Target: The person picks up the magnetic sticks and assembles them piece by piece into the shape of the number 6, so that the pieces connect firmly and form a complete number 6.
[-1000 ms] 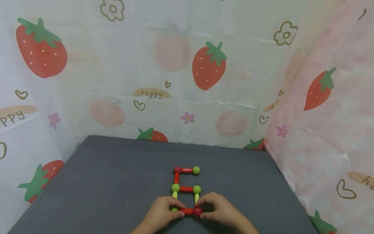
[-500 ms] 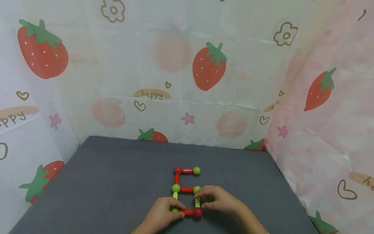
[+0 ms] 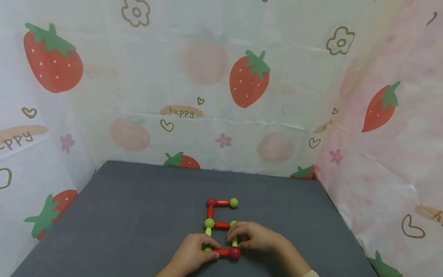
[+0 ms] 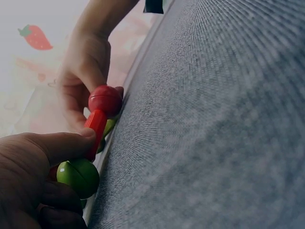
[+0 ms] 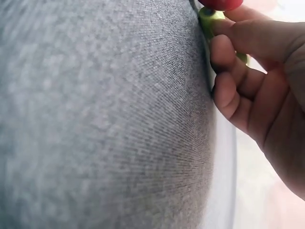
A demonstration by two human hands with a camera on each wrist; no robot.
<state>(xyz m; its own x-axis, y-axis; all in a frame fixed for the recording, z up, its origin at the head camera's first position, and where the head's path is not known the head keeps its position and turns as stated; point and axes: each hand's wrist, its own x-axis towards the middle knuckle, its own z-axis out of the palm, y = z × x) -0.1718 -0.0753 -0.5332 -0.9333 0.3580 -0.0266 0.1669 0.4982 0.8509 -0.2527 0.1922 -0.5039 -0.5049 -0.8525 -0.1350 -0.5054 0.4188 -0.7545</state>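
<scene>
A figure-six outline of rods and balls lies flat on the dark cloth. My left hand [image 3: 189, 252] pinches the bottom red rod [image 3: 225, 252] near the lower-left green ball [image 3: 207, 249]. A dark red ball [image 3: 235, 252] sits at that rod's other end, also seen as a red ball [image 4: 105, 101] in the left wrist view. My right hand [image 3: 259, 237] holds the right-side green rod [image 3: 235, 242] between thumb and fingers, partly covering the green ball [image 3: 233, 222] above it. In the right wrist view, the fingers [image 5: 223, 50] hide most of the green rod [image 5: 208, 21].
Above, a red rod [image 3: 222, 224] joins the middle green ball [image 3: 209, 223]. The top arm has another dark red ball [image 3: 211, 202] and a green ball [image 3: 233, 202]. Dark grey cloth [image 3: 145, 204] covers the table, with strawberry-print curtains [image 3: 294, 96] at the back and sides.
My right hand has left the lower-right dark red ball, moved up, and now holds the right-side green rod. The left hand stays on the bottom red rod.
</scene>
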